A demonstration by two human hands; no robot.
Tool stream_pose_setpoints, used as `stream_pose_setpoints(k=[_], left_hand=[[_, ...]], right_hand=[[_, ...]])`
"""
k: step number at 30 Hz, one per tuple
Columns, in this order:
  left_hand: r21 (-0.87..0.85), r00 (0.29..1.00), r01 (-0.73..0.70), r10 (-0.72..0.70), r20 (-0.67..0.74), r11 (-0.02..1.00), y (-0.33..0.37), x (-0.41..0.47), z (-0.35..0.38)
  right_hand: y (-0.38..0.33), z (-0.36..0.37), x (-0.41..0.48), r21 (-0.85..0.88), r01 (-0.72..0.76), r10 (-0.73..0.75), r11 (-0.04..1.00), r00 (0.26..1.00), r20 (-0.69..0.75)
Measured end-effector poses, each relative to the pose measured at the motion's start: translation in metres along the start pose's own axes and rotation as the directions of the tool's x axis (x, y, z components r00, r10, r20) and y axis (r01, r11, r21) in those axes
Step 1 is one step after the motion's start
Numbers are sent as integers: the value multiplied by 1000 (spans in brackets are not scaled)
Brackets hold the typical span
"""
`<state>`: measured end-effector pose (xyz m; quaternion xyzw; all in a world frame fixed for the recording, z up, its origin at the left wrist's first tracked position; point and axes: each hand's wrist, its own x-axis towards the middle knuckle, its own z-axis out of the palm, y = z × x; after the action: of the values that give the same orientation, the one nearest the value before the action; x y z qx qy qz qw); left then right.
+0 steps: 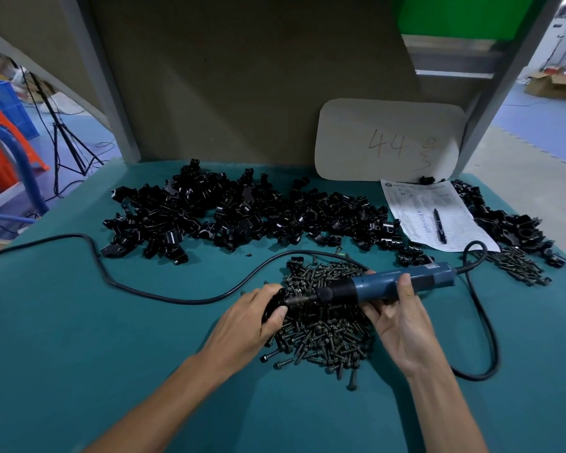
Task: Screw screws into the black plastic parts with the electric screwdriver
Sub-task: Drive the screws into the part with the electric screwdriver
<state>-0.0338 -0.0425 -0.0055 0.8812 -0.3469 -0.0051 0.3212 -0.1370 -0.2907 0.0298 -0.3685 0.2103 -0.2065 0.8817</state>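
Two bare forearms reach in from the near edge over the teal table mat (79, 354). The left hand (252, 317) has its fingers curled round a single black plastic part (273, 307), holding it just at the left edge of a large heap of dark screws (327, 328). The right hand (402, 325) grasps the blue electric screwdriver (389, 284), thumb laid over the top of the barrel and fingers wrapped beneath. The tool lies nearly level above the heap, and its bit points left and meets the held part. Whether a screw sits on the bit cannot be made out.

A black cable (484, 328) leaves the screwdriver's rear end and loops down the right side of the mat. Another stretch of black cable (111, 279) snakes away to the left edge.

Beyond the hands, a broad pile of black plastic parts (242, 210) spreads across the middle of the table. To its right lies a printed sheet of paper (415, 204) with a pen (439, 225) on it. Further right are a smaller scatter of screws (517, 264) and a second cluster of black parts (510, 223). At the back, a pale card (389, 142) marked "44" leans against the brown backboard.
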Motion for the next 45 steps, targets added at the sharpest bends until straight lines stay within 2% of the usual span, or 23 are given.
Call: stream_pose_setpoints(k=[3, 7, 11, 15, 20, 24, 27, 31, 34, 36, 39, 42, 45], left_hand=[[-5, 1000, -1, 1, -26, 1000, 1, 0, 1], [-280, 986, 77, -115, -122, 957, 0, 4, 0], [-405, 962, 120, -208, -179, 906, -2, 3, -4], [-292, 952, 83, -163, -260, 953, 8, 0, -2], [-27, 992, 36, -39, -121, 999, 10, -3, 2], [-37, 994, 35, -38, -107, 999, 14, 8, -1], [30, 995, 27, -24, -92, 999, 17, 17, -3], [28, 999, 21, -20, -46, 999, 17, 22, -7], [66, 999, 20, -17, -43, 998, 14, 24, -7], [55, 999, 29, -27, -36, 998, 14, 26, -6], [21, 1000, 26, -26, -11, 999, 17, 30, -4], [-24, 999, 36, -36, -1, 999, 23, 35, -2], [-96, 999, 35, -36, -17, 995, 27, 37, 0]], right_hand=[[0, -1, 1, 12, 9, -9, 1000, 1000, 16], [-5, -5, 2, 30, 63, -64, 998, 997, 47], [-14, -9, 4, 61, 107, -105, 992, 994, -32], [-6, -10, 7, 76, 84, -78, 994, 994, -82], [4, -3, 10, 45, 69, -64, 997, 993, -102], [7, 0, 8, 49, 42, -35, 998, 992, -124], [6, 3, 7, 43, 43, -38, 998, 994, -105], [-15, 1, 3, -50, 90, -95, 995, 989, -117], [-45, -1, -3, -257, 93, -147, 962, 969, -197], [-64, -13, -7, -509, 54, -203, 859, 949, -241], [-83, -41, -16, -821, -14, -242, 571, 953, -185], [-87, -66, -22, -946, -100, -277, 308, 942, -189], [-84, -80, -19, -981, -171, -321, 92, 927, -192]])
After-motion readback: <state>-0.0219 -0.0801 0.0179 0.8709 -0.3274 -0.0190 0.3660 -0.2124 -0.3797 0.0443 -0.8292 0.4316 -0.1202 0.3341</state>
